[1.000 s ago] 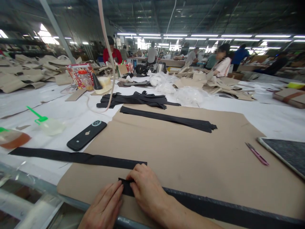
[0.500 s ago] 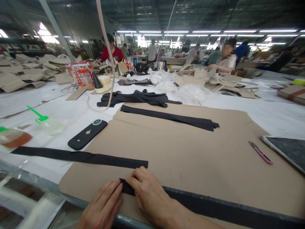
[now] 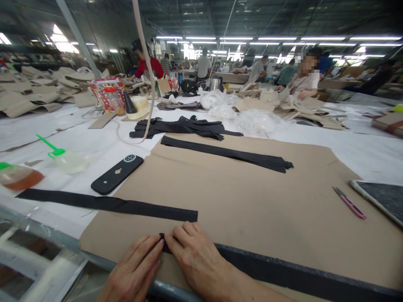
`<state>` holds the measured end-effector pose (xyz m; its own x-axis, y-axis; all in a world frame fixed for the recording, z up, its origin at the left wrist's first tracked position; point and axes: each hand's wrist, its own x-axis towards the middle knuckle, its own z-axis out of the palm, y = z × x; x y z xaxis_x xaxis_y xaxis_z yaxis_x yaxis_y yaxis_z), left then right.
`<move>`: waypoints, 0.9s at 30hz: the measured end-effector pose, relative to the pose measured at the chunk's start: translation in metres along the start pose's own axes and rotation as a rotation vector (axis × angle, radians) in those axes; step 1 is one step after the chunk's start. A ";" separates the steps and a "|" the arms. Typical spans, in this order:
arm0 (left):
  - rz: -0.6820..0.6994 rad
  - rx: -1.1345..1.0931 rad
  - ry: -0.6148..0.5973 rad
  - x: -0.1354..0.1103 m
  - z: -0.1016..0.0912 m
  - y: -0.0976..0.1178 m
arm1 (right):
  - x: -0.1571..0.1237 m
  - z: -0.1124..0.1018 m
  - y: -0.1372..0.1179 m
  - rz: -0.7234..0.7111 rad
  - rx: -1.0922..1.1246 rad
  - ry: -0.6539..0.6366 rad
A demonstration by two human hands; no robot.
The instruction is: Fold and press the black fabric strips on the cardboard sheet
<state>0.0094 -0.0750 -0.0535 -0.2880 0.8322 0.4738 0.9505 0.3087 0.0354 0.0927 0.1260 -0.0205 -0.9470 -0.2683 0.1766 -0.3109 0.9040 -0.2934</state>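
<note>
Black strip (image 3: 299,274), its end touched by a flattened left hand (image 3: 132,268) and a curled right hand (image 3: 200,256), runs along a tan sheet (image 3: 245,201); whether either grip pinches it, one cannot tell. Beyond lie a loose strip (image 3: 141,207), a phone (image 3: 117,175) and stacked strips (image 3: 226,153).

The right hand (image 3: 197,256) hides part of the near black strip (image 3: 283,272). The bottom edge crops the left hand (image 3: 132,266); side edges cut off that strip, the orange-filled bottle (image 3: 23,180) and the grey pad (image 3: 382,199).
</note>
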 end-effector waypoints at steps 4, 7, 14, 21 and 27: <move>-0.084 -0.027 -0.017 -0.003 0.000 -0.002 | 0.004 -0.002 -0.002 0.010 -0.005 -0.010; -0.099 -0.029 -0.029 -0.006 0.000 -0.004 | 0.006 -0.002 -0.004 0.027 0.005 -0.021; -0.076 0.018 -0.036 -0.009 0.001 -0.006 | 0.005 -0.004 -0.002 0.052 0.000 -0.033; 0.015 0.046 -0.047 -0.002 -0.003 -0.007 | 0.008 -0.002 -0.004 0.031 -0.043 -0.042; 0.050 0.068 -0.046 -0.001 -0.004 -0.010 | 0.007 -0.007 -0.004 0.043 -0.052 -0.010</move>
<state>0.0007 -0.0806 -0.0503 -0.2473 0.8671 0.4324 0.9541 0.2958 -0.0476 0.0883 0.1226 -0.0118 -0.9603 -0.2318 0.1550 -0.2653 0.9307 -0.2517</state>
